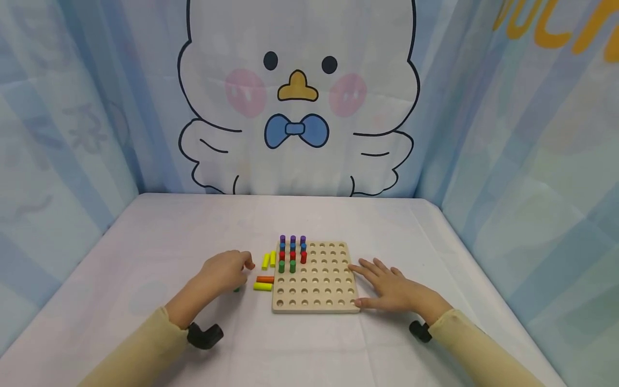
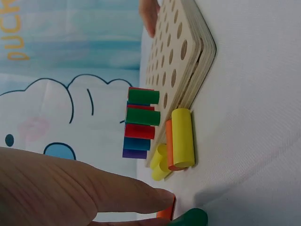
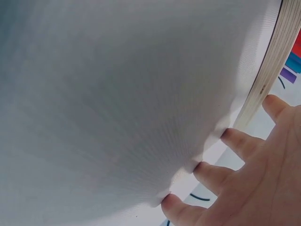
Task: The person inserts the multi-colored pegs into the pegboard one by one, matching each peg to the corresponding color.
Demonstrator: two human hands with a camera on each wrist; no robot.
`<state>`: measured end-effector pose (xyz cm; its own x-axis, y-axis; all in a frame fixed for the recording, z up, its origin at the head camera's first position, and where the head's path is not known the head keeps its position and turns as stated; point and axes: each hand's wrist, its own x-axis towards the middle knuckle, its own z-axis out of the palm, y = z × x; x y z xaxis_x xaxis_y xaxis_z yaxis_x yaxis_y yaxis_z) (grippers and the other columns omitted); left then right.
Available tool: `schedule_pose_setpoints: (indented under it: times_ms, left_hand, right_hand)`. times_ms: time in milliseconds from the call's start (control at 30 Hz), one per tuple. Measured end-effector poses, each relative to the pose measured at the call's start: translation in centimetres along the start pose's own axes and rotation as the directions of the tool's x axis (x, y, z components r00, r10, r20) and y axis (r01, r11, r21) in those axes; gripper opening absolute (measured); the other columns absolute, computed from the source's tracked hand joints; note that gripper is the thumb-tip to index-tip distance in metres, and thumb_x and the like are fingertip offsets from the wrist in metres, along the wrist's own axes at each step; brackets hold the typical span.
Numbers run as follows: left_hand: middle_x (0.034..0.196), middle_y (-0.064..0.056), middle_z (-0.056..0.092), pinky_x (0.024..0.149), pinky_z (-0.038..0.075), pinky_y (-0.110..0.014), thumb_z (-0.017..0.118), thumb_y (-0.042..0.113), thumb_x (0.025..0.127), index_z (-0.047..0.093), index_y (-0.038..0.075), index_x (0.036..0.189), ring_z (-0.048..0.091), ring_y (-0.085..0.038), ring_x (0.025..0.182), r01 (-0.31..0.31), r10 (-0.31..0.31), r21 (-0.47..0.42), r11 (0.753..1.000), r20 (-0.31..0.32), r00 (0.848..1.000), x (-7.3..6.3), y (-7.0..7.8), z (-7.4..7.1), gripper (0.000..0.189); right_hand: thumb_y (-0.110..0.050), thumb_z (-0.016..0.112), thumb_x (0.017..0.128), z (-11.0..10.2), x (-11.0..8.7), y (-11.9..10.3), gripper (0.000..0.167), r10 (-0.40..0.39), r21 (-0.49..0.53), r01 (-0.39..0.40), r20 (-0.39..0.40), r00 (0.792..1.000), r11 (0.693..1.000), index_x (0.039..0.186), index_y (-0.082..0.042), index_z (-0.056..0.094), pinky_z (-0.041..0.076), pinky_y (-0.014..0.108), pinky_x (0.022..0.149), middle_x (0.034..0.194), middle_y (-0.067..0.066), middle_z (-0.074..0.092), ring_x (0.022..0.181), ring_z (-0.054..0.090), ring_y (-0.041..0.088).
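A pale wooden pegboard (image 1: 316, 307) lies on the table; upright purple, blue, red and green pegs (image 1: 292, 266) fill holes at its left. Left of it, my left hand (image 1: 220, 273) is bent over the table, fingers pointing down. In the left wrist view, one fingertip meets an orange peg (image 2: 165, 213), and a green peg (image 2: 192, 218) shows just below the fingers; I cannot tell whether the hand grips either. My right hand (image 1: 394, 287) is spread at the board's right edge, index finger and thumb on the rim, other fingertips (image 3: 171, 201) on the cloth.
Beside the board's left edge lie two yellow pegs (image 1: 269, 260) towards the back, then another orange peg (image 1: 265, 279) and a yellow peg (image 1: 263, 287) nearer me. White cloth (image 1: 309, 349) covers the table. A printed curtain (image 1: 297, 161) hangs behind and at both sides.
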<state>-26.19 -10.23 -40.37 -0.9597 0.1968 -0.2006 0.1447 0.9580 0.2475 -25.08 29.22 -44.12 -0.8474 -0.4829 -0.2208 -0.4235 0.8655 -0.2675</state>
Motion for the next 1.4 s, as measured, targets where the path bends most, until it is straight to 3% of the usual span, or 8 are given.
schedule_pose_setpoints:
  times_ms: [233,867,1000,1167,1400]
  left_hand:
    - [0.096,-0.005,0.068,0.072,0.052,-0.035,0.076,0.008,0.088,0.069,0.011,0.109,0.055,-0.021,0.08,0.023,-0.024,0.017,1.0,0.038,0.999,-0.3,-0.6,0.3,0.022]
    - [0.102,-0.009,0.067,0.082,0.058,-0.036,0.075,-0.005,0.086,0.068,0.008,0.106,0.056,-0.022,0.085,-0.014,0.018,-0.095,0.995,0.04,0.999,0.4,-1.1,1.2,0.025]
    - [0.106,-0.008,0.067,0.083,0.057,-0.036,0.073,-0.006,0.087,0.067,0.01,0.104,0.055,-0.022,0.086,-0.044,0.045,-0.079,0.996,0.012,0.999,0.3,-0.9,1.2,0.024]
    - [0.095,-0.005,0.06,0.082,0.055,-0.037,0.07,-0.001,0.092,0.066,0.011,0.103,0.054,-0.021,0.083,-0.059,0.057,-0.072,0.996,-0.03,0.998,0.3,-0.4,1.1,0.018]
    - [0.087,-0.002,0.059,0.076,0.052,-0.035,0.071,0.002,0.091,0.065,0.013,0.095,0.053,-0.019,0.078,-0.1,0.094,-0.035,0.994,-0.144,0.985,0.4,0.3,0.8,0.013]
  right_hand:
    - [-0.073,0.053,0.094,0.0,0.0,0.0,0.089,-0.004,0.002,0.004,-0.007,1.0,1.0,0.165,-0.029,0.022,0.016,0.08,0.113,0.172,0.015,0.019,0.156,0.014,0.052]
    - [-0.072,0.055,0.094,0.0,0.0,-0.2,0.088,0.003,0.028,-0.002,-0.013,1.0,1.0,0.164,-0.028,0.024,0.015,0.08,0.113,0.171,0.016,0.02,0.155,0.014,0.052]
    - [-0.072,0.054,0.094,0.0,0.0,-0.1,0.088,-0.004,0.025,0.004,-0.014,1.0,1.0,0.164,-0.029,0.023,0.015,0.08,0.113,0.172,0.015,0.019,0.155,0.013,0.052]
    - [-0.072,0.054,0.094,0.0,0.0,-0.1,0.088,-0.005,0.027,0.006,-0.011,1.0,1.0,0.164,-0.029,0.023,0.015,0.08,0.113,0.172,0.016,0.019,0.155,0.013,0.052]
    - [-0.071,0.055,0.094,0.0,-0.1,-0.1,0.088,-0.007,0.032,0.008,-0.015,1.0,0.999,0.164,-0.028,0.024,0.015,0.081,0.113,0.171,0.016,0.019,0.155,0.013,0.052]
